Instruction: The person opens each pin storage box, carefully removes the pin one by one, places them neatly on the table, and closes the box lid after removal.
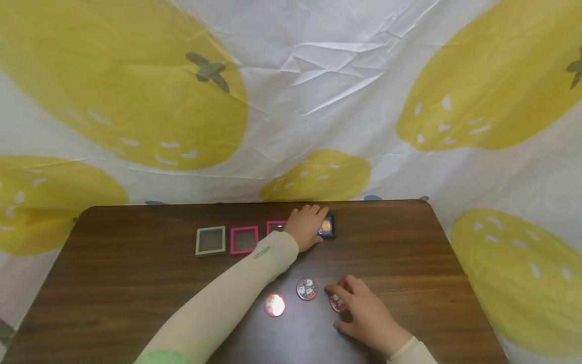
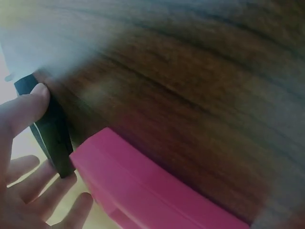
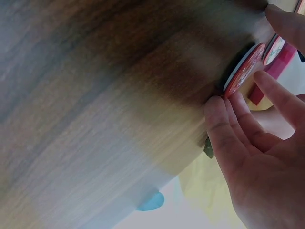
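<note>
My left hand (image 1: 307, 228) reaches over the back of the table and holds a black square frame (image 1: 334, 233) at its edges. A purple round badge with a yellow figure (image 1: 326, 226) shows inside that frame. In the left wrist view the thumb lies on one edge of the black frame (image 2: 51, 129), with the fingers along the other side. My right hand (image 1: 370, 318) bends over a red-rimmed round badge (image 1: 337, 303). In the right wrist view several fingertips meet the rim of this badge (image 3: 244, 70), while the thumb stands apart from it.
Left of my left hand stand a pink frame (image 1: 268, 228), another pink frame (image 1: 232, 241) and a pale green frame (image 1: 197, 242) in a row. Two more round badges, one patterned (image 1: 306, 289) and one glaring with light (image 1: 275, 305), lie on the brown wooden table (image 1: 136, 283). A lemon-print cloth (image 1: 327, 126) hangs behind.
</note>
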`<state>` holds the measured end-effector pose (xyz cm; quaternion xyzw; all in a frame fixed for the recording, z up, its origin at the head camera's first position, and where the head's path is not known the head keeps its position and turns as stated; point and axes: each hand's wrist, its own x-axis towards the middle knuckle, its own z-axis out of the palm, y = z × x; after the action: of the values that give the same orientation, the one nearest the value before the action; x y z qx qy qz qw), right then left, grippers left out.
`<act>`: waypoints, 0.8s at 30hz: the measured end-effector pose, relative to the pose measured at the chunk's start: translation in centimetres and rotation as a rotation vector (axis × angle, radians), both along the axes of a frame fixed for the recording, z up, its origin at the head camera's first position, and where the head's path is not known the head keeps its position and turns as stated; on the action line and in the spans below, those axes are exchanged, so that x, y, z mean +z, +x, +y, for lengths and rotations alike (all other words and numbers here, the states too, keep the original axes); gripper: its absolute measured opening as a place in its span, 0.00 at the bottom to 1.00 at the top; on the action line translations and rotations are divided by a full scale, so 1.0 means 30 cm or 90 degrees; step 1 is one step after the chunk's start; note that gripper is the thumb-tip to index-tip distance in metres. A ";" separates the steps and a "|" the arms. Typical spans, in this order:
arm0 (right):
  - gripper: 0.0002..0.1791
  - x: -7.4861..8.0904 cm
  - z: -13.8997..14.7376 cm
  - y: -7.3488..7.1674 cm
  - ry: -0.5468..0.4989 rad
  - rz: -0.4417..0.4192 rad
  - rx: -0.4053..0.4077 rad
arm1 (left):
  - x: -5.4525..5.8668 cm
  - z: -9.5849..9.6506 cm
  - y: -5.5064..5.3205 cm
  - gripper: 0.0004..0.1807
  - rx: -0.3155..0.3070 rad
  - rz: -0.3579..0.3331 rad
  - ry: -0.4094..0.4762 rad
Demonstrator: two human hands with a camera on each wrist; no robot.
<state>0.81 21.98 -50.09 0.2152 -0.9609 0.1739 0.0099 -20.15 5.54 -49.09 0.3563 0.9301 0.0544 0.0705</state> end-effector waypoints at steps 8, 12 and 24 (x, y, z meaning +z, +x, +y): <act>0.39 0.000 -0.013 -0.005 0.016 -0.023 -0.017 | 0.034 -0.040 0.010 0.50 -0.017 0.020 0.056; 0.39 0.003 -0.012 -0.006 0.019 -0.032 -0.022 | 0.047 -0.062 0.018 0.46 -0.019 0.022 0.078; 0.38 0.009 -0.018 -0.011 0.012 -0.029 -0.033 | 0.128 -0.140 0.059 0.40 -0.039 0.019 0.131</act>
<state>0.48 21.42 -49.83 0.1861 -0.9677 0.1697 -0.0094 -18.39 1.35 -45.24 0.3905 0.9093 0.1423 0.0210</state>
